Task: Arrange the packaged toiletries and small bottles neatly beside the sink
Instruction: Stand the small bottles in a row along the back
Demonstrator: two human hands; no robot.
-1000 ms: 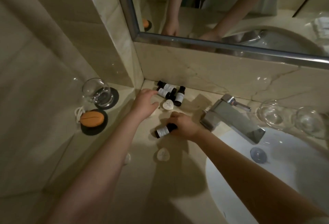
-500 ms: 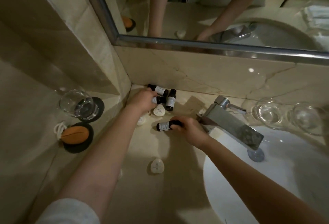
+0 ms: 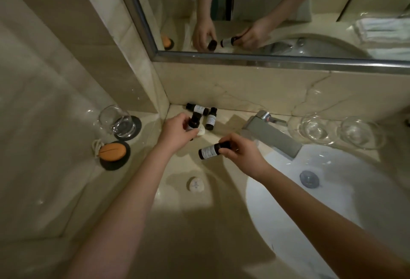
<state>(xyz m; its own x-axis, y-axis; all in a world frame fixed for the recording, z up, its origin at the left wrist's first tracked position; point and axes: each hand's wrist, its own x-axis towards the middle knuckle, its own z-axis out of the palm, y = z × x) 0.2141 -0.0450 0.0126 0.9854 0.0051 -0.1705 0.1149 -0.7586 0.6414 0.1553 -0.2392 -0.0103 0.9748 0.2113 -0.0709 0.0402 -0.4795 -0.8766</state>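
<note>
Small dark bottles with white labels sit in the back corner of the marble counter. One bottle (image 3: pixel 198 108) lies on its side by the wall, and another (image 3: pixel 211 119) stands next to it. My left hand (image 3: pixel 177 133) grips a third bottle (image 3: pixel 194 121) upright, above a white round packet (image 3: pixel 201 130). My right hand (image 3: pixel 240 152) holds a fourth bottle (image 3: pixel 209 151) by its cap end, sideways above the counter. A second white round packet (image 3: pixel 196 184) lies nearer me on the counter.
The tap (image 3: pixel 273 135) and the white sink (image 3: pixel 332 201) are to the right, with two glass bowls (image 3: pixel 317 129) behind. On the left ledge a drinking glass (image 3: pixel 116 121) and an orange soap (image 3: pixel 112 151) rest on dark coasters. A mirror (image 3: pixel 266 12) hangs above.
My left hand has picked up one bottle from the corner group. My right hand has lifted its bottle off the counter.
</note>
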